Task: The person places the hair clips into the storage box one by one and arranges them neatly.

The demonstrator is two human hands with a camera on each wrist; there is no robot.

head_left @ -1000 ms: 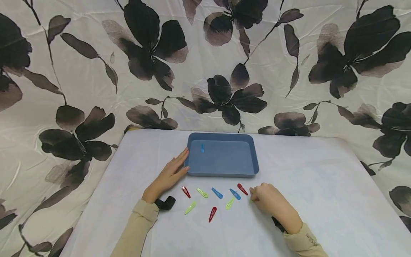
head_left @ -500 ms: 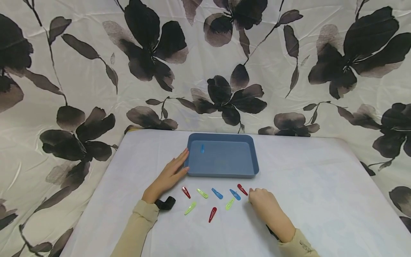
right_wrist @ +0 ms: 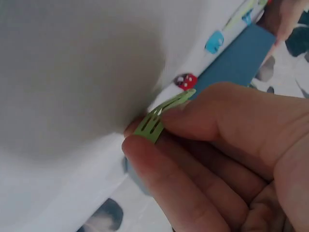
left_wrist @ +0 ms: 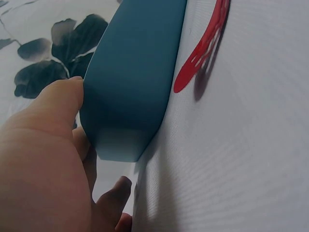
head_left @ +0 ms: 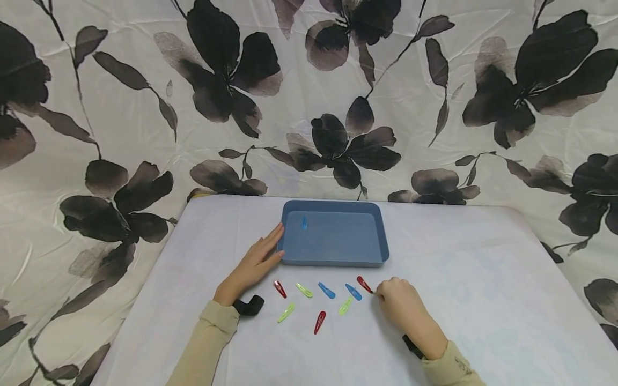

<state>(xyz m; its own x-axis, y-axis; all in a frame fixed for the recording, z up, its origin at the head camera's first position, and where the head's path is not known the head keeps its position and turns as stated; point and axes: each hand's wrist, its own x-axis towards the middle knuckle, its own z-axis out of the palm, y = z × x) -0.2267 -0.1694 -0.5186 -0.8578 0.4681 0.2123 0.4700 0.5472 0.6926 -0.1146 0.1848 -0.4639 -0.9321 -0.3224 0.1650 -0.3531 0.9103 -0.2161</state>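
Observation:
My right hand (head_left: 404,303) is just above the white cloth, right of a red hair clip (head_left: 364,284). In the right wrist view, its thumb and fingers pinch a green hair clip (right_wrist: 155,122), which the hand hides in the head view. My left hand (head_left: 251,268) touches the left side of the blue tray (head_left: 338,238) with straight fingers. In the left wrist view, its thumb lies against the wall of the tray (left_wrist: 130,87). One blue hair clip (head_left: 304,223) lies inside the tray, near its left end.
Several loose clips lie in front of the tray, among them a blue clip (head_left: 326,290), a green clip (head_left: 286,312) and a red clip (head_left: 319,322). White cloth (head_left: 483,279) covers the table. A floral curtain (head_left: 309,80) hangs behind it.
The right hand dipped and shifted left, then rose slightly. A green clip's edge visible under its fingers one second ago is hidden now in the head view. The left hand and tray stayed still.

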